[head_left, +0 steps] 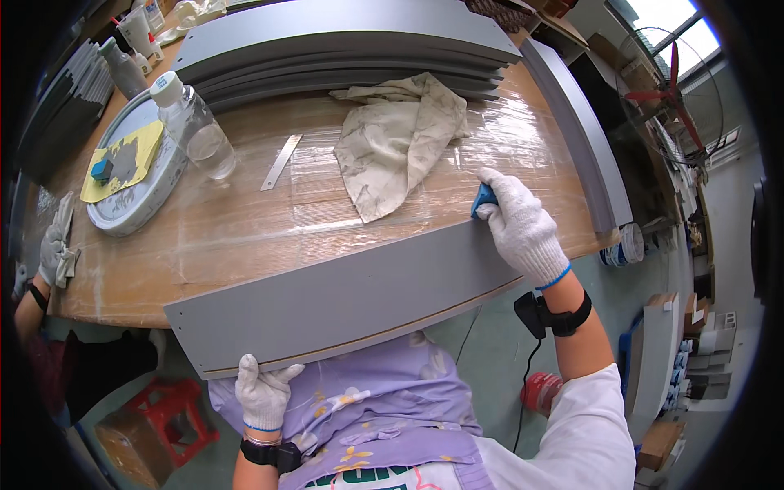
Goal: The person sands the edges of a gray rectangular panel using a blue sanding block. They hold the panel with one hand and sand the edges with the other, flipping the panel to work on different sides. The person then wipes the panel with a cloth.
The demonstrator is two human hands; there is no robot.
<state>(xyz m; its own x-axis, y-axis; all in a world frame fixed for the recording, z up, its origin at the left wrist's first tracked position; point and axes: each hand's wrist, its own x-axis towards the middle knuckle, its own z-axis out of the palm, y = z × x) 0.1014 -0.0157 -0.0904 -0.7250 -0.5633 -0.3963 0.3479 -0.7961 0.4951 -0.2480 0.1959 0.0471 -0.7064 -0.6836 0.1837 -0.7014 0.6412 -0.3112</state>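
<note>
A long grey board (351,294) lies along the near side of the table, its front edge reaching past the tabletop. My left hand (263,394), in a white knit glove, is at that front edge near the left end; a fingertip overlaps the board and some fingers are hidden. At the far right end, my gloved right hand (523,224) pinches a small blue block (483,198) against the board's back edge. Beyond the board lie a crumpled beige cloth (400,143) and a short metal ruler (282,162).
A clear bottle (200,135) stands beside a round white lid (122,214) bearing yellow sandpaper (135,159) and a blue cube (101,170). Stacked grey boards (343,33) fill the back; more boards (580,131) line the right. Another person's gloved hand (55,249) is at left.
</note>
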